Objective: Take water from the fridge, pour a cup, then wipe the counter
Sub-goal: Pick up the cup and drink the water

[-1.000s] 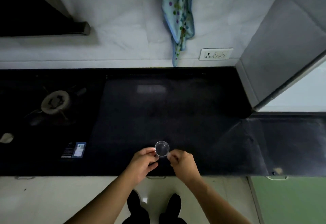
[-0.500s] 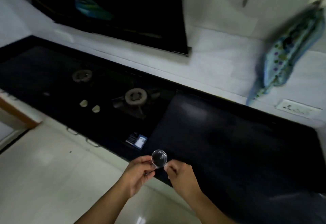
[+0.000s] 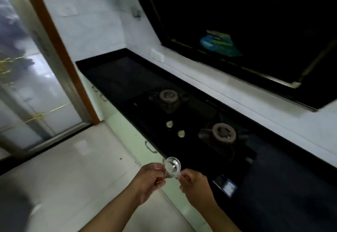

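A small clear glass cup is held in the air in front of the black counter, just off its front edge. My left hand pinches its left side with thumb and fingers. My right hand holds its right side, fingers curled in. The cup's mouth faces up toward me and it looks empty. No fridge, water bottle or wiping cloth shows in the head view.
A black two-burner gas hob with two pale knobs is set in the counter. A dark hood hangs above it. A glass door with a brown frame stands at the left, beside pale floor.
My view has swung left from the counter's right end to the hob and the door. The cloth on the wall has left the view. Both hands still hold the cup.
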